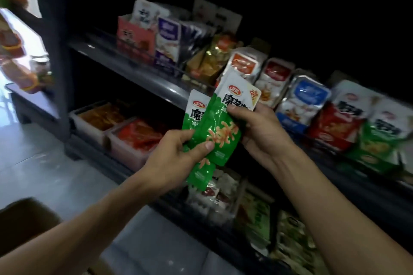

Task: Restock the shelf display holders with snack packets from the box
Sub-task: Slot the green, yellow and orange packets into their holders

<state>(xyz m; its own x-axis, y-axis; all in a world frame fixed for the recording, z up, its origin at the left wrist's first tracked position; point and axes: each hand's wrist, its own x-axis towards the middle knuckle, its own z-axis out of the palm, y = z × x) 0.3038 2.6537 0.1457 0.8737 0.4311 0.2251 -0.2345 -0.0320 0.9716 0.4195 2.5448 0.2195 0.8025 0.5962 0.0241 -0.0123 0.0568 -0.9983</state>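
**Green packets in both hands, matching holder off to the right**

Left hand point(178, 152) pinches the lower green packets point(214, 131) — thumb on top. Right hand point(254, 127) grips their upper edge. Long axis runs 7 to 1 o'clock. Green-packet holder point(377, 140) lies at 3 o'clock on the shelf point(138, 73), well apart — right hand nearer, likely feeds it. Box point(24, 225) sits at 8 o'clock.

both hands point(178, 154) gripping green snack packets point(220, 127), stocked shelf point(143, 76)

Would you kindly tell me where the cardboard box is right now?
In the head view, the cardboard box sits at the lower left on the floor, just under the left forearm, away from the shelf.
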